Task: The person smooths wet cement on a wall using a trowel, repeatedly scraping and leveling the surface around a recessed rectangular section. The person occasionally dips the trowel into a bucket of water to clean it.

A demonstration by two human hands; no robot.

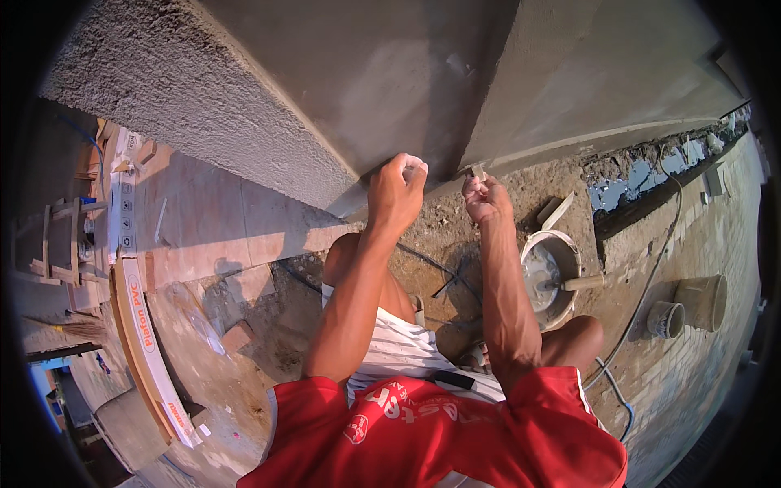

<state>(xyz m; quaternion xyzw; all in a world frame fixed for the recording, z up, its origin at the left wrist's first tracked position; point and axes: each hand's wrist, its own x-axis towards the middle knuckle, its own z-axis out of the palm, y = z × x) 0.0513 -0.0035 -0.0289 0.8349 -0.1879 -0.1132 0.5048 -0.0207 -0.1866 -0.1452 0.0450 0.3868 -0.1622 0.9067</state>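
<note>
Close to the base of the smooth grey plastered wall (374, 89), my left hand (397, 195) is closed with its fingers curled in. Whatever it may hold is hidden. My right hand (490, 200) is a short way to the right, pinching a small grey-tan piece (478, 172) at its fingertips, near the foot of the wall's inner corner. Too little of this piece shows to tell its kind. Beside my right forearm stands a round bucket (574, 254) with wet grey mix (540, 272) in it. A tool's handle (584, 282) leans out over its rim.
A flat board (558, 211) lies behind the bucket. Two more buckets (667, 320) (701, 302) stand farther right, past a cable (651, 285). A water-filled trench (622, 191) runs at the back right. At left are long cartons (145, 325), a broom (77, 328) and a wooden frame (75, 236).
</note>
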